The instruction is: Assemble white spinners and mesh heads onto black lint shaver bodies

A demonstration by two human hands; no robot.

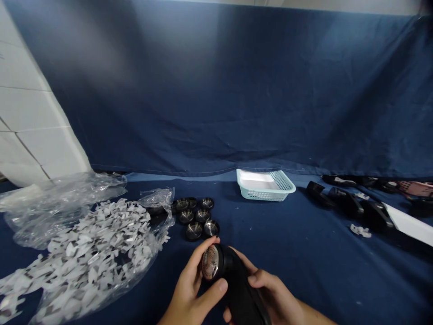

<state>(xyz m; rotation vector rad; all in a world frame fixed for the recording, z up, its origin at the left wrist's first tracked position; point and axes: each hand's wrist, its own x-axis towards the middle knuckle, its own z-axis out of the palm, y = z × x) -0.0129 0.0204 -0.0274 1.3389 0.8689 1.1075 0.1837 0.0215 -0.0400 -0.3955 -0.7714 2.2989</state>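
Note:
A black fabric shaver [238, 284] with a round perforated metal head is held between both hands at the bottom middle. My left hand [194, 284] closes around its head, thumb on the near side and fingers behind the rim. Around the black body wraps my right hand [275, 293], its thumb on the upper side. The shaver's lower end runs out of the picture. Just beyond my left hand, several round black caps with perforated metal faces [194, 230] lie grouped on the blue cloth [304, 262].
At left, many small grey-white plastic pieces [98, 257] spill from a clear plastic bag [64, 203]. A light-blue basket [265, 195] holding something white stands near the blue curtain [216, 90]. Several black shaver bodies [345, 203] and a white strip [409, 223] lie at right.

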